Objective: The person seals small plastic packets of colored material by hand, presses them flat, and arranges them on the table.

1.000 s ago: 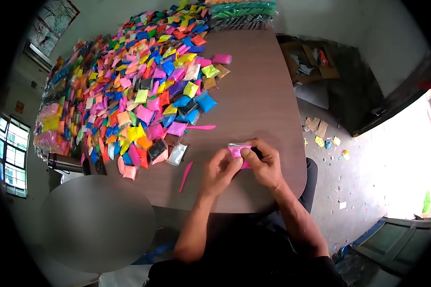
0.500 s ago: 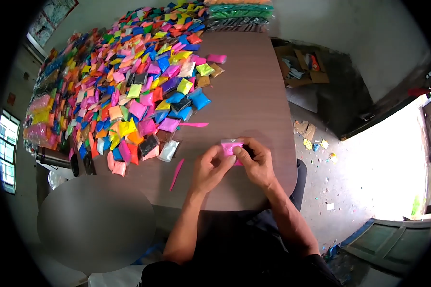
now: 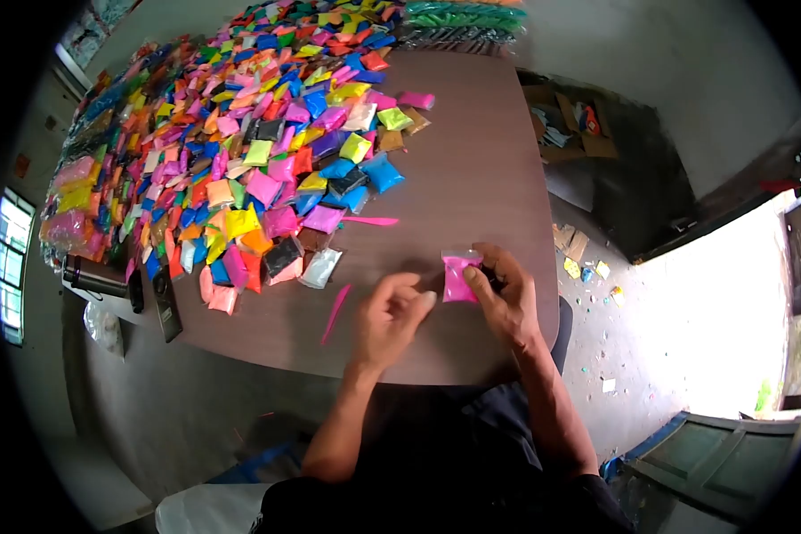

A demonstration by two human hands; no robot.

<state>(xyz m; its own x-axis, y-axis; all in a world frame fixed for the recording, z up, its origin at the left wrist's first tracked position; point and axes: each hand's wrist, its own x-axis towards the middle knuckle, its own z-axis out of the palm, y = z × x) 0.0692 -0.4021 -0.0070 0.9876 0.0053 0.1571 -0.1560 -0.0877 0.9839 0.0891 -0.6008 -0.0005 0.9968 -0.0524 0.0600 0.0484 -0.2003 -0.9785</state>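
Observation:
A small clear packet with bright pink filling is pinched between the thumb and fingers of my right hand, over the near part of the table. Just left of the packet is my left hand, holding nothing, its thumb and curled fingers apart. A pink plastic knife-like tool lies on the table left of that hand. Farther off, a second pink tool rests by the edge of the packet heap. The packet's right side is partly covered by my right fingers.
A large heap of colourful packets covers the brown table's left and far side. Stacked bags lie at the far edge. A dark flat tool and a metallic cylinder are at the left edge. An open cardboard box stands beyond the right edge.
My left hand has let go of the pink packet and drawn apart from it. The right hand has moved right with the packet. A blurred round area at lower left is gone.

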